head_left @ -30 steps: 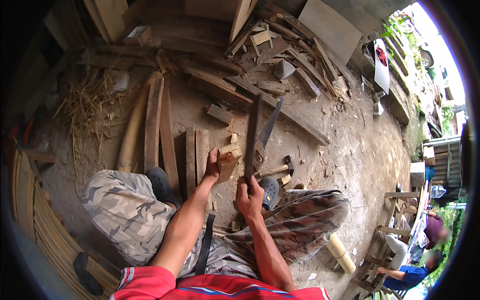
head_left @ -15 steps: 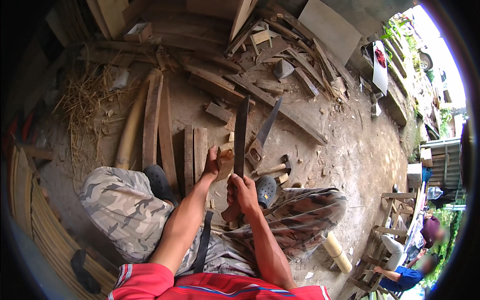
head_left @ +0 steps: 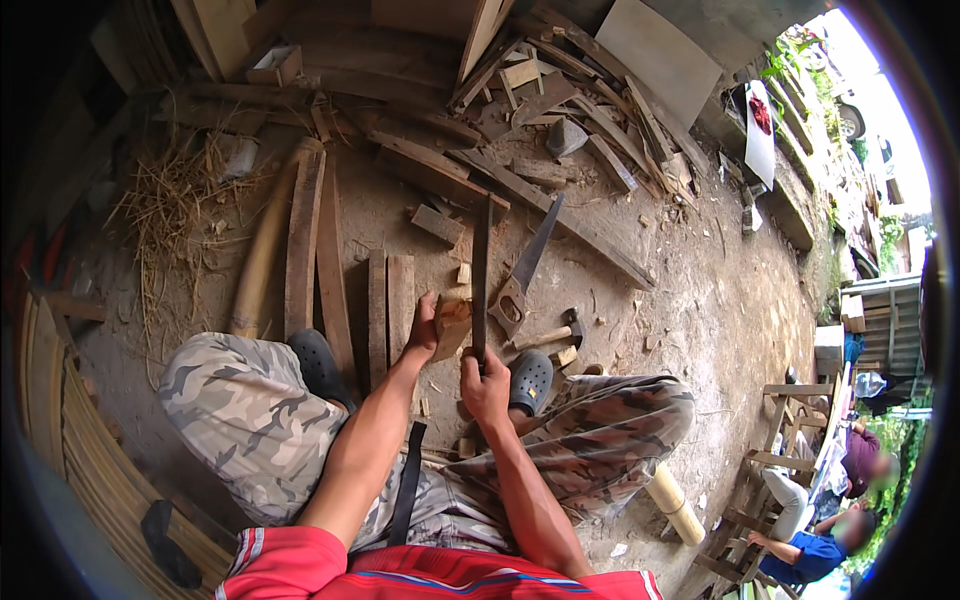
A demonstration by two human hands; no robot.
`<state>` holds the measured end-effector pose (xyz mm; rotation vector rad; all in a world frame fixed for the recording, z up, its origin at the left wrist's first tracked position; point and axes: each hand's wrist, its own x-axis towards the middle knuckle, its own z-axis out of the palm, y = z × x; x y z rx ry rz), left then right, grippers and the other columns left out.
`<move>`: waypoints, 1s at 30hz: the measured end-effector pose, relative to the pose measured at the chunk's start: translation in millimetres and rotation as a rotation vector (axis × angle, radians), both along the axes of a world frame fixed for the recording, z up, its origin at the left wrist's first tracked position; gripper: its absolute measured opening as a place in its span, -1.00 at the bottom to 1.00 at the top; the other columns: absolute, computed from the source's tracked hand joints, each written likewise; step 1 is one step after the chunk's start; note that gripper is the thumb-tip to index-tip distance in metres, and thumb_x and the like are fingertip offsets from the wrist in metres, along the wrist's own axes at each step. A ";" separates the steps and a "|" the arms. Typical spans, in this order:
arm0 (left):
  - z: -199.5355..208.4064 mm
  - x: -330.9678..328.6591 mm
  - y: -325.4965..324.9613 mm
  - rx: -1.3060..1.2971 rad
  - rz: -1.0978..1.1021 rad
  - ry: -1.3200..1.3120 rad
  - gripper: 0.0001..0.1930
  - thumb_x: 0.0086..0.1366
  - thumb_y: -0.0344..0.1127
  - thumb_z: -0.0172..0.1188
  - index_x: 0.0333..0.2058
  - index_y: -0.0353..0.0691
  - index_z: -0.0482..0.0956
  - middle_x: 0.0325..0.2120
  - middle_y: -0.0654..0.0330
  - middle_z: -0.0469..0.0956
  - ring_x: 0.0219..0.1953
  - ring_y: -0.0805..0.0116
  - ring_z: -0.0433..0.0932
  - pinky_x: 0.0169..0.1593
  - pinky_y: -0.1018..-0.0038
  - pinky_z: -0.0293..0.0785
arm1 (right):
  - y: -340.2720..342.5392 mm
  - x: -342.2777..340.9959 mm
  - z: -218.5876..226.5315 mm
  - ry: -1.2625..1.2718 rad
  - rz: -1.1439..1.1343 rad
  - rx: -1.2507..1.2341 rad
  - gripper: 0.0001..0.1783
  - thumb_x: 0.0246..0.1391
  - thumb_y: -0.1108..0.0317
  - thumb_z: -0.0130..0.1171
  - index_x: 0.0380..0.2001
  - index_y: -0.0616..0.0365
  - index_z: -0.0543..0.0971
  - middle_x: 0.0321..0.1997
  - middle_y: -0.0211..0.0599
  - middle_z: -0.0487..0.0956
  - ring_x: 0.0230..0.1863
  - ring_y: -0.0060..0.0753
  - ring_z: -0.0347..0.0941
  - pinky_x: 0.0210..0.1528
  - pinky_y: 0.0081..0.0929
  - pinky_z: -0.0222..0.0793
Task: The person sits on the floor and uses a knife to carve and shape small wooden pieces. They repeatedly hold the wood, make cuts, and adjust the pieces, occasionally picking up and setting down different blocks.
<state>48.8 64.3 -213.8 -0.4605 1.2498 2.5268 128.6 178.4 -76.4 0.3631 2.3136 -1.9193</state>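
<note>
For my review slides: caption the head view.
Left hand holds a wood block, right hand a long dark blade; a handsaw lies nearby.

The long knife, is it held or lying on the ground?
Held: the right hand grips the near end of the long knife, blade pointing away. The left hand holds a wood block.

The wood block (head_left: 453,328) sits in the left grip (head_left: 424,330), the blade (head_left: 482,265) in the right grip (head_left: 487,385) just right of it. On the floor (head_left: 720,330), the saw (head_left: 510,305) lies right of the blade, the hammer (head_left: 541,338) nearer, by the right shoe (head_left: 532,378). Leftward from the wood block lie two boards (head_left: 400,300), two planks (head_left: 305,250), a bamboo pole (head_left: 268,255), then straw (head_left: 172,220). Scrap wood (head_left: 610,125) lies beyond the saw.
</note>
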 end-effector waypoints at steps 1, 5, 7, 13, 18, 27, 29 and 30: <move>2.9 1.7 0.0 -0.023 0.012 -0.002 -0.29 0.40 0.24 -0.35 -0.05 -0.32 0.53 -0.20 0.14 0.61 -0.20 0.32 0.56 0.01 0.38 0.41 | 4.8 -1.7 3.7 -0.201 0.011 -0.306 -0.80 0.23 0.32 0.07 -0.40 0.24 0.50 -0.66 -0.25 0.48 -0.70 -0.33 0.42 -0.61 -0.40 0.29; 13.0 0.2 -4.0 -0.082 0.027 0.019 -0.30 0.40 0.24 -0.35 -0.02 -0.30 0.51 -0.20 0.14 0.61 -0.19 0.30 0.57 0.00 0.38 0.42 | 1.2 -3.2 24.6 -0.303 -0.012 -0.427 -0.74 0.30 0.27 0.02 -0.43 0.19 0.49 -0.68 -0.54 0.38 -0.70 -0.64 0.33 -0.67 -0.58 0.23; 18.9 2.8 0.0 -0.114 0.051 0.034 -0.30 0.40 0.24 -0.35 -0.01 -0.29 0.51 -0.20 0.15 0.61 -0.19 0.30 0.57 0.00 0.38 0.43 | 3.4 5.1 10.5 0.037 -0.042 -0.122 -0.83 0.23 0.40 0.03 -0.42 0.23 0.50 -0.68 -0.49 0.41 -0.69 -0.67 0.31 -0.64 -0.56 0.20; 21.6 2.4 -3.3 -0.144 0.018 0.052 -0.34 0.41 0.19 -0.36 -0.05 -0.28 0.52 -0.20 0.15 0.61 -0.20 0.32 0.57 0.00 0.38 0.45 | 1.8 -5.6 8.0 0.156 -0.004 0.277 -0.85 0.14 0.39 0.08 -0.35 0.28 0.52 -0.64 -0.01 0.46 -0.65 -0.25 0.45 -0.53 -0.30 0.32; 20.3 -0.2 -2.1 -0.081 0.033 0.011 -0.33 0.41 0.20 -0.36 -0.09 -0.27 0.55 -0.22 0.15 0.61 -0.20 0.33 0.57 -0.01 0.38 0.46 | -0.2 -3.7 8.0 -0.117 -0.010 -0.073 -0.78 0.18 0.31 0.09 -0.40 0.27 0.53 -0.65 -0.23 0.47 -0.68 -0.38 0.41 -0.58 -0.37 0.29; 1.2 4.7 -8.2 -0.095 0.057 0.091 -0.50 0.47 0.04 -0.27 0.00 -0.26 0.46 -0.14 0.18 0.56 -0.15 0.37 0.53 0.03 0.39 0.42 | 4.6 5.8 18.1 0.229 -0.057 0.054 -0.80 0.22 0.35 0.05 -0.38 0.29 0.49 -0.71 -0.42 0.34 -0.65 -0.71 0.23 -0.60 -0.56 0.18; -7.7 3.7 -5.8 -0.109 0.051 0.104 -0.56 0.47 -0.03 -0.22 0.00 -0.26 0.42 -0.14 0.19 0.55 -0.15 0.38 0.52 0.02 0.40 0.42 | 6.7 2.5 10.9 0.259 -0.017 0.206 -0.82 0.24 0.39 0.01 -0.41 0.26 0.49 -0.72 -0.32 0.41 -0.68 -0.57 0.32 -0.61 -0.50 0.21; -11.7 5.5 -5.2 -0.124 0.061 0.100 -0.61 0.46 -0.07 -0.19 0.00 -0.26 0.39 -0.15 0.19 0.54 -0.16 0.39 0.51 0.01 0.40 0.43 | 4.0 1.0 6.7 0.236 0.022 0.295 -0.83 0.22 0.39 0.03 -0.39 0.26 0.50 -0.71 -0.24 0.42 -0.68 -0.52 0.34 -0.60 -0.46 0.23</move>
